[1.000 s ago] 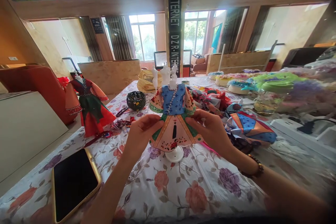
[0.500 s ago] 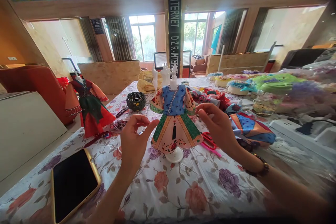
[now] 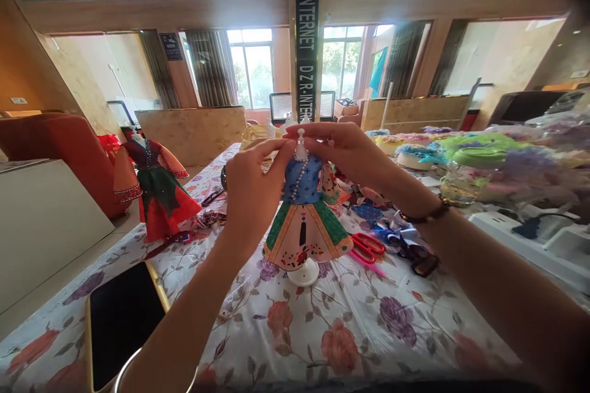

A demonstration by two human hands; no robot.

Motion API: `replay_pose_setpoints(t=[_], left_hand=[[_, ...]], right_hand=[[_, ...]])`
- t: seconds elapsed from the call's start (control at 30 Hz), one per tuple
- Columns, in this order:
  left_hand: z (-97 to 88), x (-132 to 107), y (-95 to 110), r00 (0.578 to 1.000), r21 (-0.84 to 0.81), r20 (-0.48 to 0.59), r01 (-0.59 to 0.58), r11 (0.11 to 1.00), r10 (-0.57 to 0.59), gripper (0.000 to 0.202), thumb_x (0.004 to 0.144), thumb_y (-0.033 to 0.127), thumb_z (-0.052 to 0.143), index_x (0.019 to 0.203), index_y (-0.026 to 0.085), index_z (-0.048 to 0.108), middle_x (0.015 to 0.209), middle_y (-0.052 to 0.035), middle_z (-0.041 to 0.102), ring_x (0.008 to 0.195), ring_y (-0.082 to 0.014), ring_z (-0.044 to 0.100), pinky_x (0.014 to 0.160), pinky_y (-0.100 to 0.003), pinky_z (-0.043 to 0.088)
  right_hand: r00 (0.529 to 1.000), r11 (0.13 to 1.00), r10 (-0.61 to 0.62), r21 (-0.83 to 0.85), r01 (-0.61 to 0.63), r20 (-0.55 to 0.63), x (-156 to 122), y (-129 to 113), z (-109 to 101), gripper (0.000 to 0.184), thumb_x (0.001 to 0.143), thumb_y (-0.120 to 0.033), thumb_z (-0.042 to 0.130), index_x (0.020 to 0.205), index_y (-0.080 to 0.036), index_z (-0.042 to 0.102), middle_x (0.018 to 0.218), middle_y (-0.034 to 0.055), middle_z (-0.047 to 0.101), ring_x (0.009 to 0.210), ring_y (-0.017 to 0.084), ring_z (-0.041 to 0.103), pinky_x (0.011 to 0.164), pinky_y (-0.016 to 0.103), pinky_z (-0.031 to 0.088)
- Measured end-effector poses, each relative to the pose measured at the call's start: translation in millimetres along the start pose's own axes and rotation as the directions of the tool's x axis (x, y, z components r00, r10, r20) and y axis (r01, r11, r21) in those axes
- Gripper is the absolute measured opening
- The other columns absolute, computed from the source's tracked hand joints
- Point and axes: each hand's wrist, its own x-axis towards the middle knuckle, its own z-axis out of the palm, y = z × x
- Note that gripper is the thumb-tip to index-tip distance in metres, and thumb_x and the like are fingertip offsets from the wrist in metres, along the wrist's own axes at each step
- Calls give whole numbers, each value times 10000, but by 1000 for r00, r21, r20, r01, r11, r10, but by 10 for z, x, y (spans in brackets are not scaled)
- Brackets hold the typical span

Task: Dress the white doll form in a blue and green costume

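A small white dress form stands on its round base (image 3: 304, 273) on the floral tablecloth (image 3: 350, 325). It wears a doll dress (image 3: 305, 221) with a blue bodice, a green and peach skirt and a string of pearls down the front. Both my hands are raised to its neck. My left hand (image 3: 251, 190) pinches at the neck from the left with thumb and forefinger. My right hand (image 3: 345, 150) curls over from the right, fingertips at the neck knob. My hands hide the dress's sleeves and shoulders.
A dark phone (image 3: 126, 319) lies at the near left. A second form in a red and green dress (image 3: 157, 190) stands at the left edge. Red scissors (image 3: 366, 244) and fabric scraps lie right of the dress. Colourful frilly hats (image 3: 479, 147) and a white power strip (image 3: 507, 227) fill the right.
Both hands let go of the skirt's sides, opened briefly, then rose to the neck of the form and closed there. The view has shifted slightly.
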Motion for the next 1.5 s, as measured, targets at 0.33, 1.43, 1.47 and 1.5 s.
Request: replay_pose_setpoints(t=[0.33, 1.43, 1.47, 1.5], left_hand=[[-126, 71, -191, 988, -190, 72, 149, 970, -138, 166, 767, 352, 675, 846, 224, 745, 860, -16, 749, 820, -161, 677, 784, -284, 521], [-333, -82, -243, 959, -219, 222, 228, 949, -179, 319, 700, 346, 717, 1006, 255, 713, 738, 6, 654, 642, -126, 591, 574, -228, 504], [-329, -85, -238, 962, -215, 212, 217, 952, -172, 312, 699, 346, 717, 997, 255, 718, 728, 9, 649, 629, -122, 582, 559, -224, 498], [-328, -88, -230, 965, -206, 204, 209, 956, -167, 304, 699, 345, 717, 989, 256, 722, 718, 12, 644, 614, -117, 571, 543, -220, 489]], right_hand=[[987, 998, 47, -27, -52, -155, 109, -182, 104, 116, 721, -234, 700, 810, -160, 719, 781, -14, 713, 733, 110, 636, 669, 271, 505], [980, 733, -70, -676, -76, -186, -749, -221, 743, 168, 835, -321, 629, 869, -157, 625, 831, 78, 681, 774, 207, 628, 665, 314, 477], [982, 715, -35, -691, -104, -184, -745, -215, 774, 213, 822, -356, 641, 869, -149, 623, 824, 84, 685, 780, 221, 630, 657, 320, 475], [984, 697, -4, -706, -126, -180, -734, -213, 798, 251, 812, -389, 647, 861, -144, 619, 817, 89, 688, 782, 232, 632, 646, 322, 471]])
